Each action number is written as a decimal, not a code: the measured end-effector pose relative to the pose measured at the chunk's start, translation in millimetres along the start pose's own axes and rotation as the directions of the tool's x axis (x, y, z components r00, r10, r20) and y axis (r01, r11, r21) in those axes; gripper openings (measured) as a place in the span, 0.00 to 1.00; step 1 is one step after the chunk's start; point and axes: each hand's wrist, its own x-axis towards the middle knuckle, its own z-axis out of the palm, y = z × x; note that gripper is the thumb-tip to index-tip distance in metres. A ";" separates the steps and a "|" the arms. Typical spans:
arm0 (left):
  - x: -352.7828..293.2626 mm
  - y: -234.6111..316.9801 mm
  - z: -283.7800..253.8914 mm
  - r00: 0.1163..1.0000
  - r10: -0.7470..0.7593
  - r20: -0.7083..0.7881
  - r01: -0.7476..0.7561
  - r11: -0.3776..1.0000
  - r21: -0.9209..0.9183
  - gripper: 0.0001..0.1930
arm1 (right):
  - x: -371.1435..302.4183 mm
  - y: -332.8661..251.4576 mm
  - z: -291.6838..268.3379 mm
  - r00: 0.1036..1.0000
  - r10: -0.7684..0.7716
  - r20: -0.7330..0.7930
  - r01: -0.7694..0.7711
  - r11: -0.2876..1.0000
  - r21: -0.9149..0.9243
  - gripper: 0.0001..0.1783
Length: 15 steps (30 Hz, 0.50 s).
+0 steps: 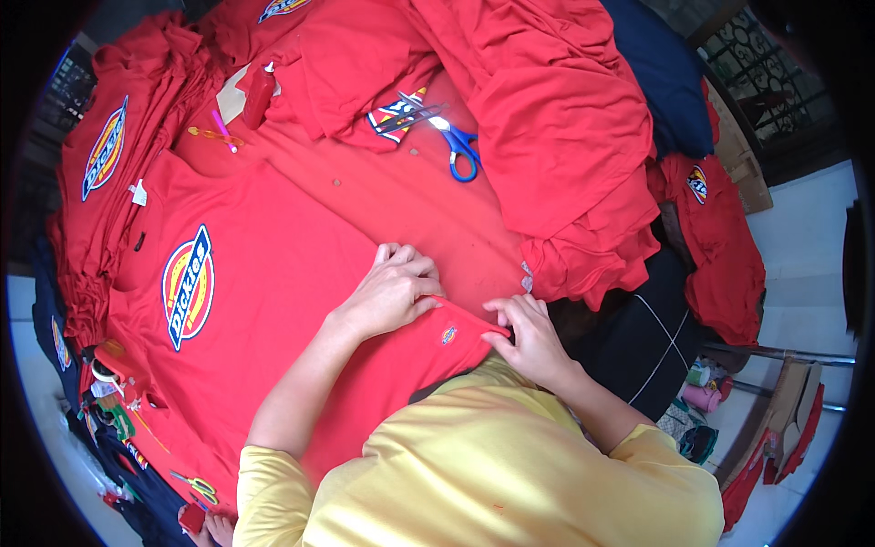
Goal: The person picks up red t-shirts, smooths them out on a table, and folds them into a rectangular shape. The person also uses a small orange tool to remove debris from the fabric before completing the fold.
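A red T-shirt (273, 301) with a large oval chest print lies spread in front of me, its hem end reaching my body. My left hand (392, 287) has its fingers curled on the hem, thumb pressed to the fabric. At the hem's right corner my right hand (530, 339) pinches the folded edge between thumb and fingers. Between both hands the hem is drawn fairly straight, with a small oval patch (447, 335) just below it. Beyond my hands, blue-handled scissors (460, 155) rest beside a dark slim tool (410, 119) on the red cloth.
Piles of red shirts (556, 118) rise at the far right and left (100, 182). A red bottle (259, 96) and a pink pen (221, 128) lie at the back. Yellow-handled scissors (199, 488) and another person's hand (219, 529) are at lower left.
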 end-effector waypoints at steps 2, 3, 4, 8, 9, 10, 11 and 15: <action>2.0 -1.5 0.5 1.000 -0.008 0.021 0.008 0.999 -0.042 0.09 | 8.8 -6.4 5.4 0.996 -0.073 -0.056 0.068 0.995 -0.072 0.16; 4.9 1.5 -1.6 0.998 -0.051 0.048 0.053 0.997 -0.048 0.09 | 14.5 -6.2 10.9 0.987 -0.133 -0.085 0.121 0.984 -0.134 0.16; 9.8 6.5 -4.0 0.993 -0.094 0.075 0.098 0.994 -0.052 0.09 | 19.8 -5.0 16.2 0.975 -0.195 -0.110 0.170 0.966 -0.197 0.16; 16.6 2.5 -14.9 0.967 -0.190 0.171 0.207 0.974 -0.092 0.09 | 36.1 9.0 25.8 0.999 0.014 -0.040 -0.017 0.997 -0.082 0.10; 16.9 -3.1 -18.1 0.963 -0.189 0.192 0.209 0.974 -0.092 0.09 | 39.3 9.1 22.1 0.994 0.104 0.017 -0.103 0.994 -0.043 0.10; 16.5 -10.7 -22.0 0.959 -0.187 0.213 0.210 0.973 -0.092 0.09 | 40.7 10.1 22.9 0.994 0.104 0.019 -0.103 0.993 -0.052 0.11; 16.3 -16.0 -23.2 0.954 -0.187 0.234 0.214 0.972 -0.096 0.09 | 40.7 11.6 24.6 0.994 0.105 0.025 -0.104 0.993 -0.061 0.11; 25.6 -23.8 -18.8 0.962 -0.181 0.203 0.209 0.969 -0.128 0.08 | 45.4 9.4 23.6 0.991 0.123 0.045 -0.118 0.988 -0.103 0.12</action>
